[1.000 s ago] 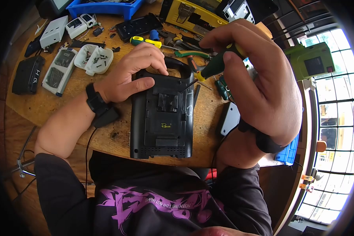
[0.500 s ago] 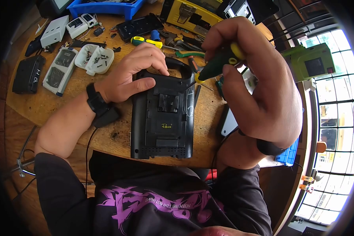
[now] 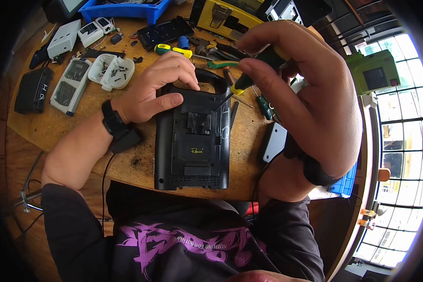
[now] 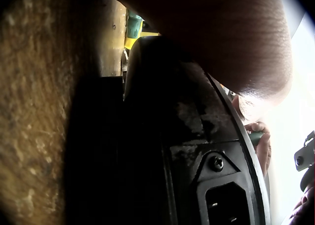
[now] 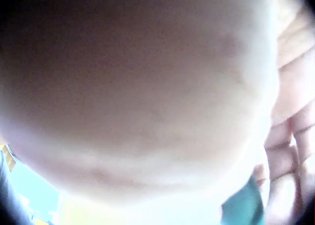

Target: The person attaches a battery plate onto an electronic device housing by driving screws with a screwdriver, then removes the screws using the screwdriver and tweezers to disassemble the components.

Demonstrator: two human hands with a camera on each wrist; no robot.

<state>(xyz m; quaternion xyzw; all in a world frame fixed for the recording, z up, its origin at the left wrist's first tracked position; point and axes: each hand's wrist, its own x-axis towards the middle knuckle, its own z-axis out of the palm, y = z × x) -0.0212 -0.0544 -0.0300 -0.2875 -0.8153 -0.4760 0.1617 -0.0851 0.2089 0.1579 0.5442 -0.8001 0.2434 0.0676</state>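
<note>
A black device case point(image 3: 196, 162) with a carry handle and a yellow "Rolux" logo lies on the workbench. My left hand point(image 3: 162, 87) rests on its upper left part, thumb flat on the panel and fingers by the handle. My right hand point(image 3: 310, 89) grips a green and yellow screwdriver point(image 3: 238, 88), whose shaft slants down to the case's upper right edge; the fingers partly hide its handle. In the left wrist view a power socket point(image 4: 226, 203) with a screw point(image 4: 216, 163) shows on the case's side. The right wrist view is mostly palm, with a bit of green handle point(image 5: 244, 205).
Left of the case stand a white screw box point(image 3: 112, 70), a bit set point(image 3: 71, 84) and a black box point(image 3: 34, 89). Behind lie another screwdriver point(image 3: 174, 50), pliers point(image 3: 204, 47) and a yellow case point(image 3: 228, 21). A grey adapter point(image 3: 275, 141) sits to the right.
My right thumb and fingers have shifted round the screwdriver handle, the thumb now further left. The screwdriver has turned and tilted slightly. The left hand keeps its place on the case.
</note>
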